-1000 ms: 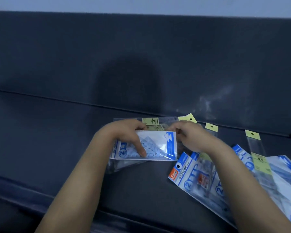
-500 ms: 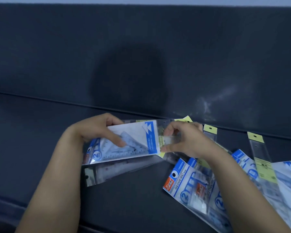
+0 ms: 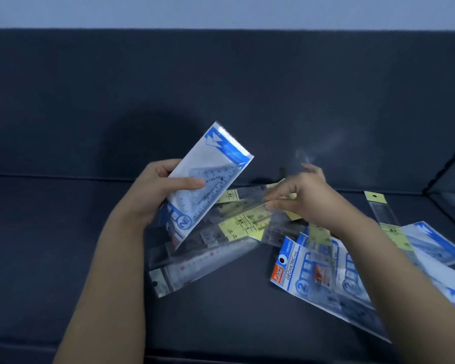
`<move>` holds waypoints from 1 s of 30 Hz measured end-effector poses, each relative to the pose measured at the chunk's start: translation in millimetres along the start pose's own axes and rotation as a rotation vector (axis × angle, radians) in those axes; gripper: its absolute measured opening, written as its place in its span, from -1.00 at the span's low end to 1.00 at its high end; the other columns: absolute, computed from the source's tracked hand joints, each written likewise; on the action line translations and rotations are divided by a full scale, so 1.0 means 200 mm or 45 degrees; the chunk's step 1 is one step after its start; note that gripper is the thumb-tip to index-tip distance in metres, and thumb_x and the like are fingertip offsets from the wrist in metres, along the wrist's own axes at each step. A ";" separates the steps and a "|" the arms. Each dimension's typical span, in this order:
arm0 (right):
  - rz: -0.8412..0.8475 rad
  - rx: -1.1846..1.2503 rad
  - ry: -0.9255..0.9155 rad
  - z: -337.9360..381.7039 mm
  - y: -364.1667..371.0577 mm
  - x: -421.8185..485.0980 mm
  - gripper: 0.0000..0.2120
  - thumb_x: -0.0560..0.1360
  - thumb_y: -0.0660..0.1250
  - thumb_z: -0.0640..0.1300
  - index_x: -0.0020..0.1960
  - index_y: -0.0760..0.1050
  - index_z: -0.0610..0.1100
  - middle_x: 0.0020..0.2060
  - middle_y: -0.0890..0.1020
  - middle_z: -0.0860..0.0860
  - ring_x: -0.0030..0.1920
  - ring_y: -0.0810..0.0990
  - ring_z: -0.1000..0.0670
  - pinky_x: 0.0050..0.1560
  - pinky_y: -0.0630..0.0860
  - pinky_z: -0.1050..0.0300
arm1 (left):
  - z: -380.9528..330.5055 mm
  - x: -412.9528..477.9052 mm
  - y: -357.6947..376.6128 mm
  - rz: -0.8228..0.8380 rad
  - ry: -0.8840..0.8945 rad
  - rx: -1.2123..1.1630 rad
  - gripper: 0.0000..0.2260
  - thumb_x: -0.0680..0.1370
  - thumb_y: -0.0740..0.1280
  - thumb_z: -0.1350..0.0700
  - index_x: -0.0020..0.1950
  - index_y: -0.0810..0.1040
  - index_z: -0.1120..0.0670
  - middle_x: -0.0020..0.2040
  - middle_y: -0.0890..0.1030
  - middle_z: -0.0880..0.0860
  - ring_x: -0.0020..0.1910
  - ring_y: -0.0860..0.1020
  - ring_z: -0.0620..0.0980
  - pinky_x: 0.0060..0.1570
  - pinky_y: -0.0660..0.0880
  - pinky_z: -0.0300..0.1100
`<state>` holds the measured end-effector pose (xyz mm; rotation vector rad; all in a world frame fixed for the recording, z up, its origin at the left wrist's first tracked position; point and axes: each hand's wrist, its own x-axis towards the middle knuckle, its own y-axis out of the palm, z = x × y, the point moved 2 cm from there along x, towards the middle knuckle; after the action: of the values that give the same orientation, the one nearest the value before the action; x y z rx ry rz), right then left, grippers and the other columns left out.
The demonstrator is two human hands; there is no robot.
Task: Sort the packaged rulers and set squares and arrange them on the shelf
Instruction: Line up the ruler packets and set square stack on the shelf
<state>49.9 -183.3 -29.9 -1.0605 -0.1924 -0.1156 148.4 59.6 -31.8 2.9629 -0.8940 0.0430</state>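
Left grip [image 3: 153, 190] curled round raised set-square pack [image 3: 210, 177]; right grip [image 3: 307, 195] pinching clear ruler pack [image 3: 247, 206]; mixed packs [image 3: 326, 279] scattered toward shelf [image 3: 63, 232] right edge; sorting apparently early, none arranged

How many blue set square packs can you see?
4 set square packs: one in the left hand, two overlapped by the right forearm, one far right; more may be hidden.

Ruler packs [image 3: 210, 248] left on shelf [image 3: 63, 232], set-square packs [image 3: 323, 282] right, overlapping
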 end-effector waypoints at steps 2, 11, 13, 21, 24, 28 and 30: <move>-0.045 -0.073 0.006 0.01 -0.04 -0.04 -0.91 0.40 0.44 0.03 -0.10 0.66 0.13 0.00 0.64 0.21 0.16 0.46 0.25 0.32 -0.10 0.25 | -0.04 0.00 0.02 0.019 0.056 0.041 -0.73 0.26 0.51 0.30 -0.06 0.68 0.17 -0.17 0.70 0.15 -0.28 0.66 0.05 -0.30 0.57 -0.20; -0.327 0.031 0.411 -0.04 -0.39 -0.44 -0.94 0.45 0.42 -0.10 -0.15 0.55 -0.04 -0.22 0.64 0.07 -0.16 0.60 0.07 -0.06 0.52 0.07 | -0.25 0.03 0.22 0.312 0.198 0.362 -0.70 0.27 0.52 0.07 -0.03 0.69 0.11 -0.11 0.71 0.15 -0.16 0.68 0.14 -0.22 0.60 -0.11; -0.398 0.213 0.508 -0.07 -0.46 -0.58 -0.91 0.44 0.44 -0.15 -0.17 0.53 -0.08 -0.26 0.66 0.01 -0.25 0.63 0.02 -0.10 0.54 0.03 | -0.28 0.03 0.39 0.468 0.197 0.405 -0.71 0.30 0.51 0.08 -0.01 0.68 0.14 -0.08 0.71 0.16 -0.11 0.69 0.14 -0.15 0.60 -0.07; -0.537 0.898 0.584 -0.30 -0.73 -1.17 -0.82 0.40 0.37 -0.39 0.00 0.53 -0.34 -0.15 0.68 -0.25 -0.22 0.67 -0.07 -0.12 0.59 0.09 | -0.18 -0.08 1.43 0.848 0.098 0.249 -0.76 0.44 0.45 0.23 0.10 0.66 0.16 0.10 0.68 0.06 0.08 0.65 0.13 0.10 0.57 -0.04; -0.562 1.030 0.581 -0.47 -0.81 -1.42 -0.81 0.46 0.33 -0.38 0.05 0.60 -0.26 0.00 0.67 -0.21 -0.04 0.63 -0.12 0.09 0.54 -0.07 | -0.12 -0.12 1.83 0.819 0.100 0.235 -0.81 0.48 0.43 0.19 0.08 0.66 0.14 -0.01 0.70 0.17 -0.03 0.66 0.15 0.06 0.56 0.04; -0.561 0.997 0.623 -0.73 -0.94 -1.75 -0.84 0.48 0.33 -0.35 0.05 0.59 -0.24 -0.09 0.67 -0.16 -0.10 0.60 -0.06 0.04 0.53 -0.06 | -0.08 -0.19 2.33 0.810 0.144 0.193 -0.84 0.52 0.39 0.19 0.08 0.63 0.17 -0.03 0.70 0.16 -0.08 0.67 0.13 0.02 0.56 0.06; -0.602 1.017 0.629 -0.85 -1.01 -1.88 -0.84 0.48 0.31 -0.38 0.04 0.59 -0.26 -0.19 0.67 -0.13 -0.22 0.62 -0.02 -0.13 0.60 0.08 | -0.07 -0.21 2.56 0.823 0.180 0.203 -0.83 0.52 0.39 0.19 0.10 0.62 0.17 -0.01 0.70 0.15 -0.04 0.66 0.15 0.05 0.57 0.09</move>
<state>-338.5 -429.1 -17.3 -0.1557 -0.0243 -0.6625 -169.4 -342.4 -0.4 2.6119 -1.8434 0.3519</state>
